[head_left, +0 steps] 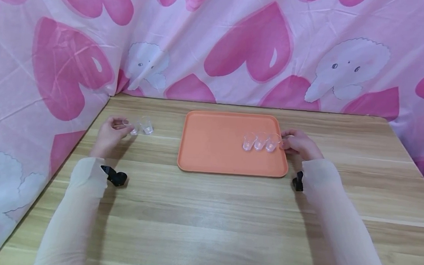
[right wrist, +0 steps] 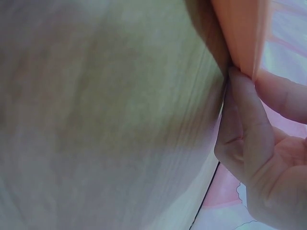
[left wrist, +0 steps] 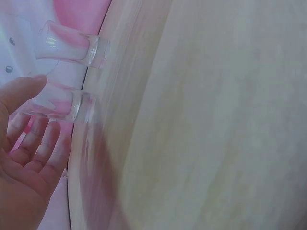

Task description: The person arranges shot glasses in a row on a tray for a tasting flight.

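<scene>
In the head view two small clear shot glasses stand on the wood table at the left, and my left hand (head_left: pixel 110 133) is at the nearer glass (head_left: pixel 134 130). The left wrist view shows that glass (left wrist: pixel 60 103) upright between the thumb and the loosely spread fingers of my left hand (left wrist: pixel 31 153); firm contact is not plain. Beside it stands the other glass (head_left: pixel 147 127). My right hand (head_left: pixel 300 144) pinches the right edge of an orange tray (head_left: pixel 211 148); in the right wrist view, thumb and fingers of my right hand (right wrist: pixel 264 139) hold the tray's rim (right wrist: pixel 247 43).
Three more shot glasses (head_left: pixel 259 142) stand in a row on the tray's right side. A pink heart-patterned cloth (head_left: pixel 188 46) hangs behind and left of the table (head_left: pixel 199 225). Each wrist wears a black camera mount (head_left: pixel 116 177).
</scene>
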### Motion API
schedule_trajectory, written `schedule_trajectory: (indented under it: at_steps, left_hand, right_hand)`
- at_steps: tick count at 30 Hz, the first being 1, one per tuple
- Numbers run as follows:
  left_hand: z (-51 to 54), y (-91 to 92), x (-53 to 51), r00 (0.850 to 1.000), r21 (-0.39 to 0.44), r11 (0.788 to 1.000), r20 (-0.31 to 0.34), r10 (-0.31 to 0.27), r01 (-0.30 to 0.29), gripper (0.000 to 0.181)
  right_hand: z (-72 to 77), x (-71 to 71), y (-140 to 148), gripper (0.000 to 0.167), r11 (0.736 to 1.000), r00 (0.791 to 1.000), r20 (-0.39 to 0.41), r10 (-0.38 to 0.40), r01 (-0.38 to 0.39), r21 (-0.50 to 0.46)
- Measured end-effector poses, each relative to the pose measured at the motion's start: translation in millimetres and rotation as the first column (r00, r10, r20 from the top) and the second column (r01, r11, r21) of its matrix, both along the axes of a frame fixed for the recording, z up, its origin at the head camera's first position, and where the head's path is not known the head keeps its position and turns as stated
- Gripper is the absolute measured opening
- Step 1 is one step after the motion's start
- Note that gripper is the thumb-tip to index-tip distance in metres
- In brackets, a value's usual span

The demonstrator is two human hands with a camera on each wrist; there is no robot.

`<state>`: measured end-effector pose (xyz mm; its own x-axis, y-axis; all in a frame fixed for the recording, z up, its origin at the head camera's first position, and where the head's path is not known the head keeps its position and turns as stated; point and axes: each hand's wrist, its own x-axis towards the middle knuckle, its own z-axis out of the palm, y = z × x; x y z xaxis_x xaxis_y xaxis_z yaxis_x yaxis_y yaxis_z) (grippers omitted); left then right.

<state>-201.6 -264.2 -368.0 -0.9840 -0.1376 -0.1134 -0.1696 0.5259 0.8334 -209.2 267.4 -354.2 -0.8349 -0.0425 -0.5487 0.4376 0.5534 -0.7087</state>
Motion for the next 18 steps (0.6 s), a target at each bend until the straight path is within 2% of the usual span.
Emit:
schedule_trajectory:
  at_steps: [5,10,12,15,18]
  left_hand:
    - [5.6,-1.4,2.9,0.993,0.066,0.992,-0.033,0.114,-0.112,0.053]
    - [14.7,3.3,2.7,0.961,0.176,0.955,-0.1,0.259,-0.239,0.034]
    - [18.5,8.1,1.5,0.944,0.228,0.938,-0.14,0.298,-0.262,0.033]
    - [24.2,18.1,-0.2,0.925,0.268,0.926,-0.202,0.322,-0.264,0.031]
    - [30.2,31.1,-1.6,0.915,0.32,0.917,-0.243,0.323,-0.239,0.03]
  right_hand:
    - [-0.5,0.6,0,0.054,1.0,1.0,-0.008,0.003,-0.003,0.004]
    - [0.0,-0.4,-1,0.054,1.0,1.0,-0.019,0.012,-0.012,0.0]
    - [0.0,-0.6,-1,0.055,1.0,1.0,-0.022,0.02,-0.02,-0.002]
    - [-0.4,-0.7,-1,0.056,1.0,0.999,-0.016,0.028,-0.028,0.004]
    - [-0.6,-0.9,-1,0.056,1.0,1.0,0.008,0.01,-0.01,0.01]
